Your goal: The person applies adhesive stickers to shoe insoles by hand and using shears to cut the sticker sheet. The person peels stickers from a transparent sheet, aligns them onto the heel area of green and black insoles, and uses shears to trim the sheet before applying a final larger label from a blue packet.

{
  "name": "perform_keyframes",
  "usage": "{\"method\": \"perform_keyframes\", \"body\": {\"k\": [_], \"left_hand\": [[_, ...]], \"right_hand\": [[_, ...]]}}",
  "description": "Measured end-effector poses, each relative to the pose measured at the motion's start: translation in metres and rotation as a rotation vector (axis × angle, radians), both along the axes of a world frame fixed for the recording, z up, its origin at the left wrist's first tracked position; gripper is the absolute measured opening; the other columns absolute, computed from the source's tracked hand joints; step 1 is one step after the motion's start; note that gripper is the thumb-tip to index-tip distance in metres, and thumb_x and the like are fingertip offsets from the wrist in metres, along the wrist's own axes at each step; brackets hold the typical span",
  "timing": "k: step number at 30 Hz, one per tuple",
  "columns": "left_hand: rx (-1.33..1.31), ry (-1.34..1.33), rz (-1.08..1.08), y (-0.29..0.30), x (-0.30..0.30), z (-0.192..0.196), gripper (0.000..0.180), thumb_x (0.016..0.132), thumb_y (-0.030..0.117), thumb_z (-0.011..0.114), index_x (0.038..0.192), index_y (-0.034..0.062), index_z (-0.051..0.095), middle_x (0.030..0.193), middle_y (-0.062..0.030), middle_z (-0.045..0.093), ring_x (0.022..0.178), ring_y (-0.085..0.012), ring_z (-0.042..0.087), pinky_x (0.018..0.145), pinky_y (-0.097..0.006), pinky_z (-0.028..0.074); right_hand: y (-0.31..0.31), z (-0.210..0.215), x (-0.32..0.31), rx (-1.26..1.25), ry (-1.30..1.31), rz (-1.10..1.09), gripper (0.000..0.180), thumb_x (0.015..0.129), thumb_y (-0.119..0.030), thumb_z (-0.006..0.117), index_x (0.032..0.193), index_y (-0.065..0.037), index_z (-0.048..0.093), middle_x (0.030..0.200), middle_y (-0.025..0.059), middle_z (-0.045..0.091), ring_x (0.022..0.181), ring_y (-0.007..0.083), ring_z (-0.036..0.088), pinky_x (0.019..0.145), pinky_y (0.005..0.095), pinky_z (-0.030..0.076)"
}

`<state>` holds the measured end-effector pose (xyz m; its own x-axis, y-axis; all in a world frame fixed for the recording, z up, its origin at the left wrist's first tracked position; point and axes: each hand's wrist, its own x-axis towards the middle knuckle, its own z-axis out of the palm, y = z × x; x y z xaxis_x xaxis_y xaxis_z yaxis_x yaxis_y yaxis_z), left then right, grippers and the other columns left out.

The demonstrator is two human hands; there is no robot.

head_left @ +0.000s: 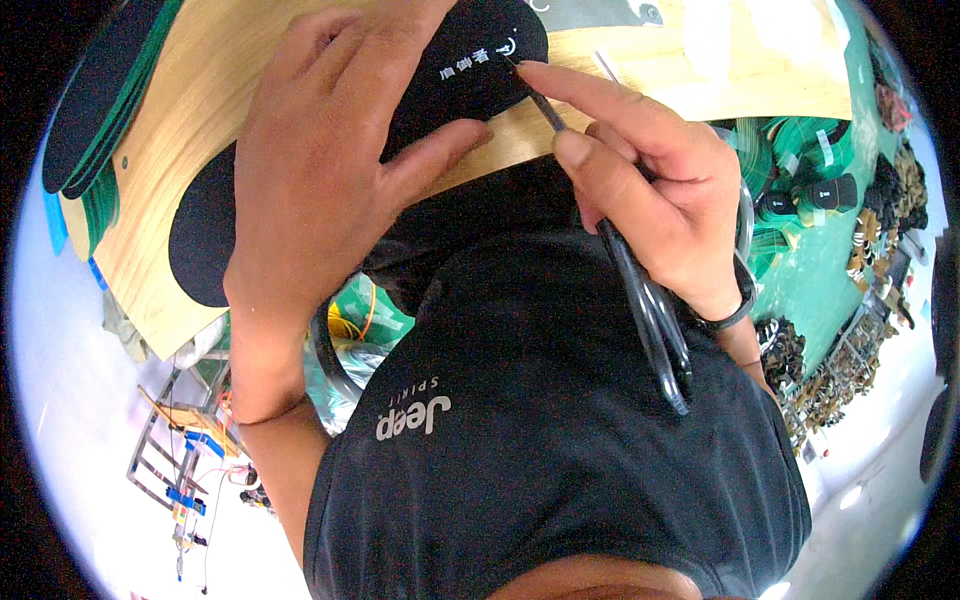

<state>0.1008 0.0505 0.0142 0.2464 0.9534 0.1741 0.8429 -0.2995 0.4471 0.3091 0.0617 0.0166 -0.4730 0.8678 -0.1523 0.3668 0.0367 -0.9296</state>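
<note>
A black insole (465, 85) with small white print lies on the wooden tabletop (690, 60). My left hand (320, 150) rests over it, thumb and fingers stretched out, the fingertips cut off by the upper edge. Beyond that wrist, on the left, shows a rounded black piece (203, 235); whether it belongs to the same insole is hidden. My right hand (650, 170) is closed around slim scissors (545, 108), gripped low along the blades. Their dark tip points at the print near the insole's edge, and the black looped handles hang back toward my chest.
Stacked black insoles with green edges (110, 110) stand at the table's far left. A grey plate (600, 12) lies at the far edge. Green bundles (790, 160) sit on the right, past the table. A metal frame (170, 440) stands at lower left, dark piles (850, 350) at right.
</note>
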Motion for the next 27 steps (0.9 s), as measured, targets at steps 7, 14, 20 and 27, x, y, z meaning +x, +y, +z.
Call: {"method": "perform_keyframes", "body": {"k": [7,14,20,27], "left_hand": [[0.020,-0.014,-0.026,0.000,0.004,0.009,0.069,0.074,0.025,0.078,0.133,0.0014,0.050,0.119,-0.0192,0.061,0.107,-0.0377,0.057,0.091,-0.043,0.047],[0.061,0.008,-0.047,0.001,-0.007,-0.004,0.066,0.071,0.027,0.079,0.131,0.0092,0.055,0.123,-0.0136,0.060,0.111,-0.0339,0.055,0.096,-0.042,0.044],[0.082,0.078,-0.067,-0.001,-0.009,-0.008,0.064,0.071,0.026,0.078,0.131,0.0165,0.058,0.129,-0.0101,0.059,0.116,-0.0325,0.053,0.099,-0.041,0.043],[0.128,0.142,-0.089,-0.001,-0.010,-0.010,0.063,0.073,0.025,0.077,0.132,0.0183,0.058,0.130,-0.0095,0.058,0.115,-0.0334,0.053,0.098,-0.041,0.044]], "right_hand": [[-0.001,-0.002,0.003,0.200,-0.098,-0.092,0.037,0.090,0.000,0.056,0.127,0.000,0.061,0.054,-0.0055,0.049,0.050,0.0020,0.046,0.052,0.0180,0.035],[-0.004,0.006,0.002,0.236,-0.075,-0.084,0.040,0.088,0.004,0.056,0.127,0.002,0.060,0.051,-0.0064,0.048,0.050,0.0018,0.046,0.053,0.0174,0.035],[-0.009,0.004,-0.002,0.108,-0.005,-0.010,0.040,0.087,0.004,0.055,0.127,0.002,0.060,0.051,-0.0053,0.048,0.049,0.0023,0.045,0.053,0.0174,0.036],[0.003,0.001,-0.003,0.014,0.004,-0.021,0.038,0.087,0.003,0.057,0.124,-0.001,0.063,0.050,-0.0029,0.049,0.048,0.0025,0.046,0.052,0.0188,0.037]]}}
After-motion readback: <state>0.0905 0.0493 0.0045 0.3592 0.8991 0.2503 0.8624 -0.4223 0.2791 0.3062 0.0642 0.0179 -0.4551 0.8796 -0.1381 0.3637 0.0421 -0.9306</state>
